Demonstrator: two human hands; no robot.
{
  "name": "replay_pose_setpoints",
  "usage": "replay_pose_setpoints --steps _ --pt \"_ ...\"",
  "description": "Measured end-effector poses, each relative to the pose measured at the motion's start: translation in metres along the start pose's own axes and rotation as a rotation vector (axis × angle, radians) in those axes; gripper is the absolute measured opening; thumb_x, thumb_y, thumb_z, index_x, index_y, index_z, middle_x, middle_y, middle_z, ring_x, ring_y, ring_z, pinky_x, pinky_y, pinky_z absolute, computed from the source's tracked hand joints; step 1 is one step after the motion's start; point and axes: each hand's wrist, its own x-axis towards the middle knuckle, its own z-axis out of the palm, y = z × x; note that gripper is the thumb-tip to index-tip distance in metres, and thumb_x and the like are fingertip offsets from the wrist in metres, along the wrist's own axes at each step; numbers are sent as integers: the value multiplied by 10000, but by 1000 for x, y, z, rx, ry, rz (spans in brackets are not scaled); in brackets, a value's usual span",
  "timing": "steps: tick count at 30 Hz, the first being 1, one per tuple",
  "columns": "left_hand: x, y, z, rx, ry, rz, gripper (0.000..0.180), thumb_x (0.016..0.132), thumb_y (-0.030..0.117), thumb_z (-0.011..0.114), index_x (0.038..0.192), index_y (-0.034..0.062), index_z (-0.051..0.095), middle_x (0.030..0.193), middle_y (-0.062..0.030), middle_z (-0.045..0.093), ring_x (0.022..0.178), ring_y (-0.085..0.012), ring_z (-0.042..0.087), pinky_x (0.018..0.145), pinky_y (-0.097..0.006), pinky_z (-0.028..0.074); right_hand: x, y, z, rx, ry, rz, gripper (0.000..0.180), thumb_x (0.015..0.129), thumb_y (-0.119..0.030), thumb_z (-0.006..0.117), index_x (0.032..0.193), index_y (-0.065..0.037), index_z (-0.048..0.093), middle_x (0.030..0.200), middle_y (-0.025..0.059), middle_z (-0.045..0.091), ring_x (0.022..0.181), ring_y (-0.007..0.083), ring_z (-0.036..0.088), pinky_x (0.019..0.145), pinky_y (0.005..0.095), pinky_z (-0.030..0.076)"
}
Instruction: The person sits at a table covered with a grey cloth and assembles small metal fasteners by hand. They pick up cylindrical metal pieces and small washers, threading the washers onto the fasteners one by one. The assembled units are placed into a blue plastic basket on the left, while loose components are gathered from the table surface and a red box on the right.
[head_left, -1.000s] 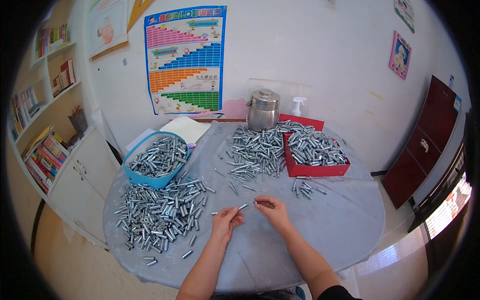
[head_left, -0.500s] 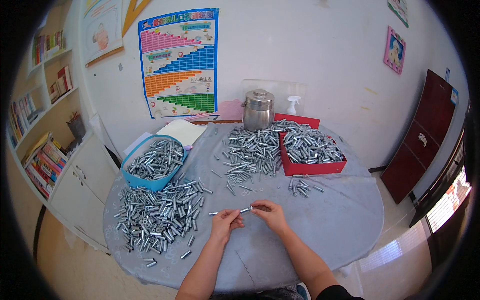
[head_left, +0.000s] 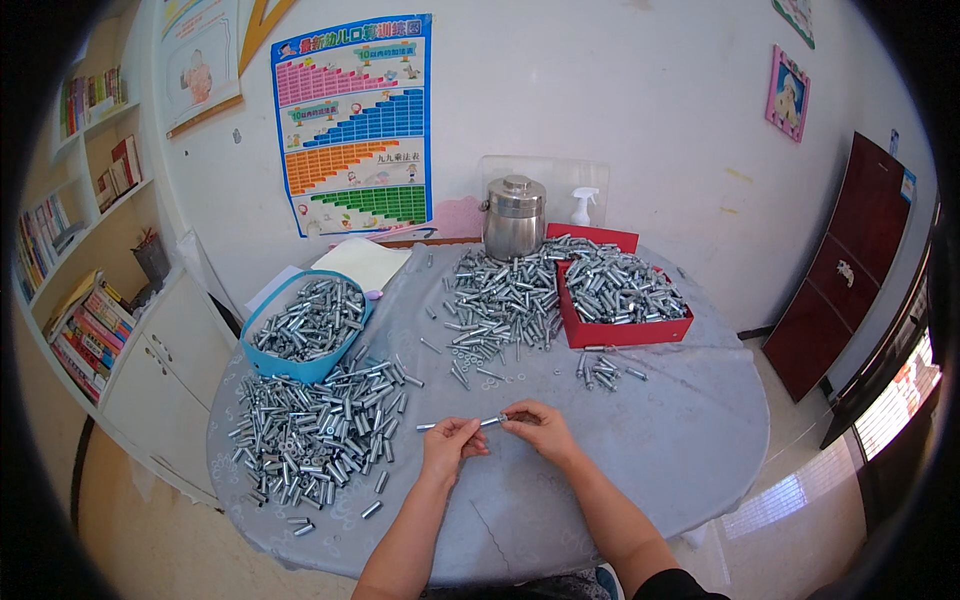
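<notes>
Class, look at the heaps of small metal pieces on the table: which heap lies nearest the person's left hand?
The loose heap spread on the cloth below the blue basket, just left of the left hand. The other heaps lie farther back, beside and in the red tray.

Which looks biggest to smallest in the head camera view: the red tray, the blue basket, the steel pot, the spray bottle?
1. Red tray and blue basket: too alike to rank.
2. Steel pot.
3. Spray bottle, partly hidden.

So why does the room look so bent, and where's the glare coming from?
Head view: the fisheye lens bows the wall and cabinets toward a black rim; daylight flares white at the window lower right and shines off the floor; the hands and metal rod stay sharp at centre.
</notes>
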Motion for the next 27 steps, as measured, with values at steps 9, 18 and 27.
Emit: replay_pose_setpoints --steps 9,18,27 --pt "-8 6 10 113 -80 7 120 828 83 638 839 -19 577 713 -121 620 563 -162 603 524 -295 550 -5 -5 -1 -193 -126 238 435 937 -367 443 724 -12 575 649 34 547 623 117 513 562 257 392" --pt "1 -4 1 8 63 52 116 839 93 625 844 -11 574 719 -110 616 556 -157 594 518 -296 546 -2 -21 11 57 89 107 492 962 -394 363 908 14 633 625 17 548 543 93 507 518 228 401" --pt "2 -9 -3 -47 69 27 122 840 95 624 861 -12 570 723 -107 613 563 -159 596 525 -299 552 -3 -23 16 35 32 109 336 938 -313 470 1064 -29 599 731 11 575 592 82 532 522 213 420"
